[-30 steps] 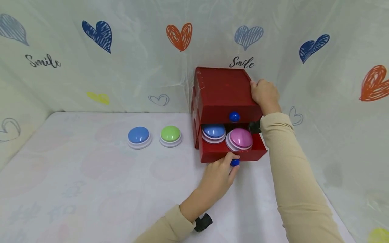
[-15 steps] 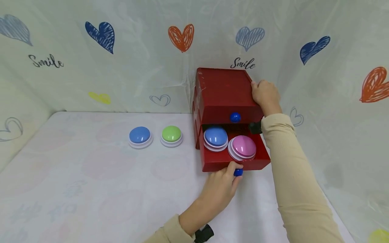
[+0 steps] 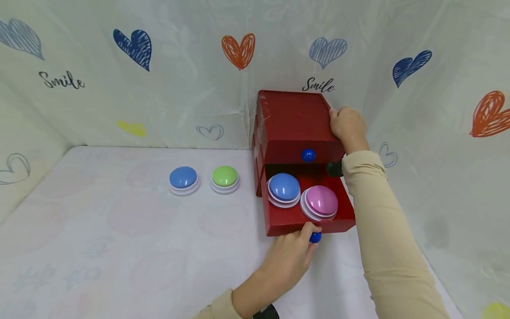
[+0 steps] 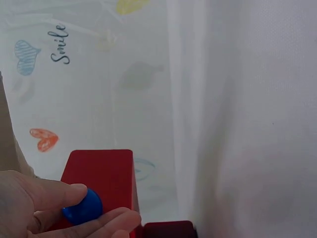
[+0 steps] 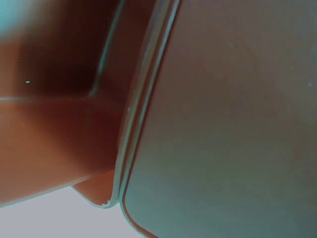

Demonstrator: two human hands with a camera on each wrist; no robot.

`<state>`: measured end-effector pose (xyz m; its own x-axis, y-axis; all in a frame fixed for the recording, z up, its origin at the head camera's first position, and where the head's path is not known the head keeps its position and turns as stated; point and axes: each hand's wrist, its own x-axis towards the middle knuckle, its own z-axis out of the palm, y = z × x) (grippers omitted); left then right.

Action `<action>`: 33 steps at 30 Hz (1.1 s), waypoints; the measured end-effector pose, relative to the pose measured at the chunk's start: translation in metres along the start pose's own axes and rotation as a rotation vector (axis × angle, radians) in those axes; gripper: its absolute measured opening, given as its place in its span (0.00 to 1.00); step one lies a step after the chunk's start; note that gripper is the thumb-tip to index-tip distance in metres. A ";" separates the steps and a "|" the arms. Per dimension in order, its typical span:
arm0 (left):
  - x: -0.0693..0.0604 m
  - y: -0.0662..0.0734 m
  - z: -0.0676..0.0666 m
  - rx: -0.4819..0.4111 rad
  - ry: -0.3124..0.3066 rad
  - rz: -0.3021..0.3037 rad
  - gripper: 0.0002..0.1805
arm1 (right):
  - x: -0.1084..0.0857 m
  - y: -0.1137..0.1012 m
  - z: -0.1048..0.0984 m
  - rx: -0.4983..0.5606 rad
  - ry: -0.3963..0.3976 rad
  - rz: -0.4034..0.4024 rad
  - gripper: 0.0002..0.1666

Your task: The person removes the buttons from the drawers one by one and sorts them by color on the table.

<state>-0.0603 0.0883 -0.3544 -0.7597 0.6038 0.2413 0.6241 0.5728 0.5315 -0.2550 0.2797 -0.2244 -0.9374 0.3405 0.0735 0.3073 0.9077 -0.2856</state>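
My left hand [image 3: 284, 261] pinches the blue knob [image 3: 315, 238] of the lower drawer [image 3: 276, 227]. In the left wrist view the thumb and fingers lie either side of that knob [image 4: 84, 208]. Pulled well out of the red drawer cabinet [image 3: 295, 115], the drawer holds a blue push button [image 3: 284, 186] at left and a pink push button [image 3: 322, 200] at right, both on white bases. My right hand [image 3: 348, 127] grips the cabinet's upper right side, its far fingers hidden. The right wrist view shows red panels [image 5: 223, 124] close up, without the hand.
A blue push button [image 3: 183, 177] and a green push button [image 3: 225, 176] stand on the white tabletop [image 3: 139, 248], left of the cabinet. The upper drawer with its blue knob [image 3: 308, 155] is closed. A heart-printed curtain [image 3: 179, 88] hangs behind.
My left hand has drawn the lower drawer farther out toward me, bringing the blue and pink push buttons into fuller view. The right hand keeps its place on the cabinet.
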 end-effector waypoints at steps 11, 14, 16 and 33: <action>-0.005 0.003 -0.001 0.056 -0.043 0.019 0.21 | -0.003 0.001 0.002 0.007 0.015 -0.006 0.34; -0.006 0.004 -0.004 0.073 -0.063 0.013 0.21 | -0.002 0.001 0.002 0.005 0.016 -0.006 0.33; -0.006 0.006 -0.009 0.083 -0.079 0.008 0.21 | -0.002 0.001 0.002 0.009 0.015 -0.006 0.33; 0.001 -0.005 -0.068 -0.082 0.148 0.065 0.08 | -0.001 0.001 0.000 0.014 0.004 -0.004 0.33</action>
<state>-0.0763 0.0487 -0.3019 -0.7403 0.5465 0.3915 0.6607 0.4842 0.5736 -0.2533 0.2803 -0.2252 -0.9379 0.3378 0.0786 0.3011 0.9055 -0.2989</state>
